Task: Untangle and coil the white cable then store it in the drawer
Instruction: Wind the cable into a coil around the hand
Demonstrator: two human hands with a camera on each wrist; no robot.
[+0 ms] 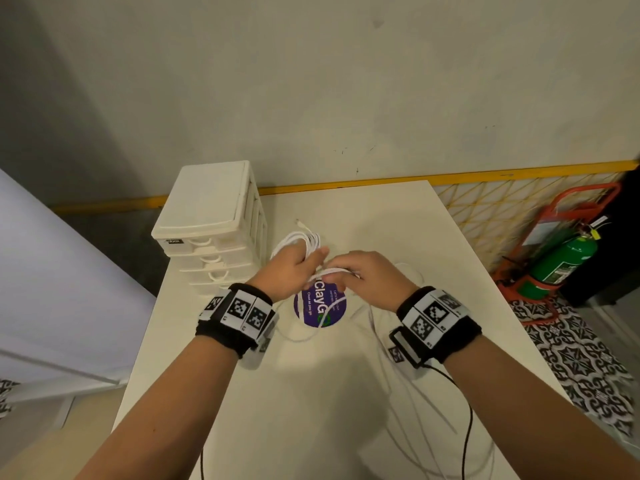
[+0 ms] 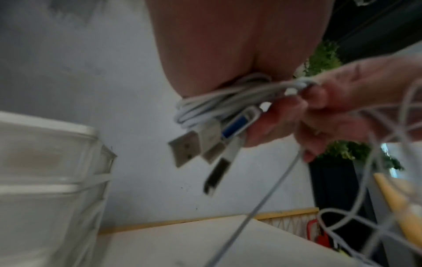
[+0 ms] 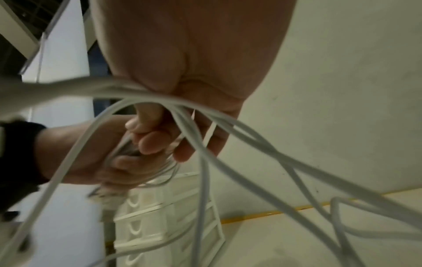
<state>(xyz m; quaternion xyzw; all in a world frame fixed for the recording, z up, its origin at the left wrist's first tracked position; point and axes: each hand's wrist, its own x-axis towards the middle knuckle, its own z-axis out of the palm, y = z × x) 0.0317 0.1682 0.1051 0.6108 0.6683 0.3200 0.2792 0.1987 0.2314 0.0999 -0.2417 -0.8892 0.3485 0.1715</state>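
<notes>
My left hand (image 1: 304,263) grips a coiled bundle of the white cable (image 1: 300,240) above the table, near the drawer unit (image 1: 214,220). In the left wrist view the coil (image 2: 219,101) sits under the palm, and several USB plugs (image 2: 186,151) hang from it. My right hand (image 1: 341,274) pinches white strands right beside the left hand. From the right wrist view, loose cable strands (image 3: 230,124) run under the right palm and trail down to the table. The drawers look closed.
Loose loops of cable (image 1: 377,337) lie across the white table (image 1: 311,410), partly over a round purple sticker (image 1: 318,311). A green fire extinguisher (image 1: 561,261) on a red stand is on the floor at the right. The wall is just behind the table.
</notes>
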